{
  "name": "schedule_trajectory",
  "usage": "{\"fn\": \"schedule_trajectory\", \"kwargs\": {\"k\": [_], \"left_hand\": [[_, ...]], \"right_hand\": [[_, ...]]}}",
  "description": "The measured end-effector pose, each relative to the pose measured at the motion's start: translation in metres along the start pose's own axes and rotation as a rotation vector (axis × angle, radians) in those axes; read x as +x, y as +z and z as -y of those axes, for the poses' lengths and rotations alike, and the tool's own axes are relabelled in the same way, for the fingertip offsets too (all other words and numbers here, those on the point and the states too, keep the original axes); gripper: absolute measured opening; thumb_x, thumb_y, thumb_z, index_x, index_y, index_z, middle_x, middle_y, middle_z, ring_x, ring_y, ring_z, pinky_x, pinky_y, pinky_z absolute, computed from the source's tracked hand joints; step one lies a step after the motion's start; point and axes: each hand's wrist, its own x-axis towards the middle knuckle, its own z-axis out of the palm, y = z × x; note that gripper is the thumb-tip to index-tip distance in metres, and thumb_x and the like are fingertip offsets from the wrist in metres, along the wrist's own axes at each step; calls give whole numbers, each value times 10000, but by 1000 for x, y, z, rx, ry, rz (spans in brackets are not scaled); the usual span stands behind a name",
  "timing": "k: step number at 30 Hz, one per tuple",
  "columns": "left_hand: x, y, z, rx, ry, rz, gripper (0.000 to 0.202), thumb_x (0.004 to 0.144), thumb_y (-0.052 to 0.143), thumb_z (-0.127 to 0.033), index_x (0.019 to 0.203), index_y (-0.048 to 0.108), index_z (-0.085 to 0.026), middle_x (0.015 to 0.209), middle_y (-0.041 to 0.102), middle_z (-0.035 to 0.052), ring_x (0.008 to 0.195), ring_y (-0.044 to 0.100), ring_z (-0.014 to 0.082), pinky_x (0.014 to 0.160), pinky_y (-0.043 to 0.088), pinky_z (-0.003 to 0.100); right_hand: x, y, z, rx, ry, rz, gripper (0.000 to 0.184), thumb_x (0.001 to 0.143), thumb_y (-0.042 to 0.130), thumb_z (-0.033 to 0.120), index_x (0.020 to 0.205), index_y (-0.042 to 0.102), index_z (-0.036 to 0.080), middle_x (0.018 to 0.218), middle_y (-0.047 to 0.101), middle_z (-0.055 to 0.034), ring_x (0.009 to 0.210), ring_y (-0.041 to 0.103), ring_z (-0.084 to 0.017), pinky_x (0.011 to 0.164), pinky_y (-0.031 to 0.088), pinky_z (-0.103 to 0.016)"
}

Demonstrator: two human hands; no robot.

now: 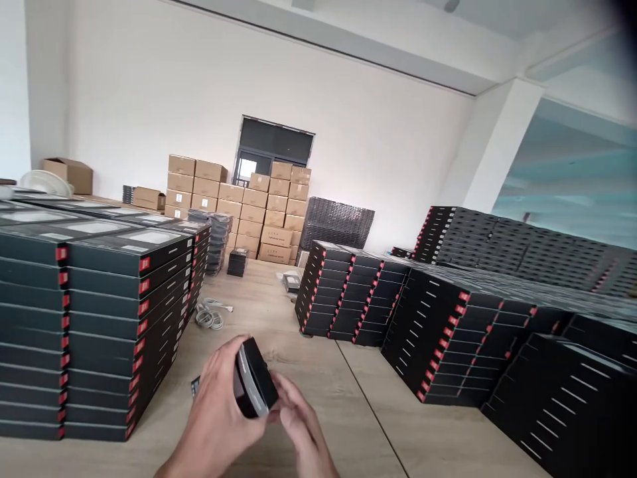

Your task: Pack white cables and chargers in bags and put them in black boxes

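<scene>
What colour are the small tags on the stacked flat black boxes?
Red tags on the flat black boxes; the head view shows them best.

The left hand [213, 405] holds a box [253, 378] over the desk [318, 405], the right hand [296, 415] touching it, between stacks of boxes [127, 318] left and right; cardboard cartons [239, 206] stand behind.

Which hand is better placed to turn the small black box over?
Probably the right hand: its fingers only touch the black box, while the left hand wraps around it and is already occupied.
</scene>
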Motion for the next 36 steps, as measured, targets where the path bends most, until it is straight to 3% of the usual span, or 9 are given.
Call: {"fn": "schedule_trajectory", "kwargs": {"k": [6, 11, 16, 19, 21, 25, 28, 31, 36], "left_hand": [[-10, 4, -7, 297, 317, 364, 869, 511, 546, -41, 1338, 405, -269, 1167, 631, 73, 1120, 565, 287, 1186, 120, 559], [-14, 12, -8, 311, 400, 438, 872, 555, 565, -77, 1382, 371, -275, 1189, 634, 88, 1117, 577, 292, 1148, 212, 558], [-18, 15, -10, 294, 368, 453, 906, 526, 552, -62, 1387, 374, -283, 1189, 635, 65, 1125, 571, 272, 1153, 234, 490], [-19, 17, -5, 364, 329, 390, 885, 509, 536, -52, 1358, 414, -271, 1256, 601, 72, 1176, 535, 283, 1113, 281, 475], [-19, 20, 0, 435, 280, 304, 863, 532, 533, -56, 1365, 414, -252, 1292, 572, 91, 1197, 513, 293, 1067, 317, 473], [-20, 24, 7, 520, 268, 187, 893, 610, 528, -67, 1462, 293, -195, 1321, 533, 141, 1201, 494, 304, 1033, 326, 481], [-20, 25, 8, 547, 297, 197, 901, 625, 503, -40, 1479, 274, -211, 1298, 549, 127, 1197, 498, 296, 1036, 326, 480], [-18, 22, 7, 535, 326, 244, 878, 615, 500, -31, 1451, 321, -232, 1310, 551, 105, 1219, 487, 289, 1059, 316, 471], [-10, 14, 11, 559, 268, 263, 802, 664, 548, -99, 1431, 351, -219, 1342, 535, 110, 1205, 500, 280, 1044, 337, 444]], "right_hand": [[-1, -4, 15, -12, 139, 24, 496, 755, 626, 197, 1247, 592, 245, 1120, 699, -67, 1063, 644, -253, 960, 478, -401], [0, 0, 8, -193, 143, -111, 408, 611, 489, 80, 964, 647, 208, 837, 685, 0, 811, 639, -203, 726, 503, -280], [1, -6, -6, -279, 111, -301, 341, 585, 402, 93, 827, 619, 197, 738, 637, 7, 752, 597, -188, 726, 488, -280], [2, -12, -8, -335, 80, -389, 488, 627, 440, 98, 1077, 595, 202, 923, 670, -31, 812, 624, -202, 732, 515, -306], [2, -17, -8, -465, -39, -457, 509, 677, 501, 112, 1166, 573, 236, 1182, 621, -80, 1019, 612, -242, 850, 514, -364], [2, -21, -9, -702, -178, -309, 256, 812, 521, 176, 934, 714, 291, 1429, 482, -41, 1356, 370, -300, 1113, 313, -528], [4, -18, -13, -602, -26, -219, 271, 875, 483, 242, 952, 737, 297, 1423, 506, -36, 1393, 318, -292, 1151, 231, -567], [5, -16, -11, -420, 60, -206, 124, 822, 582, 288, 846, 700, 261, 1367, 547, -44, 1370, 359, -284, 1138, 270, -522], [10, -36, 4, 12, 95, -425, 242, 705, 752, 335, 747, 543, 221, 1340, 562, -56, 1190, 556, -278, 907, 496, -387]]}}
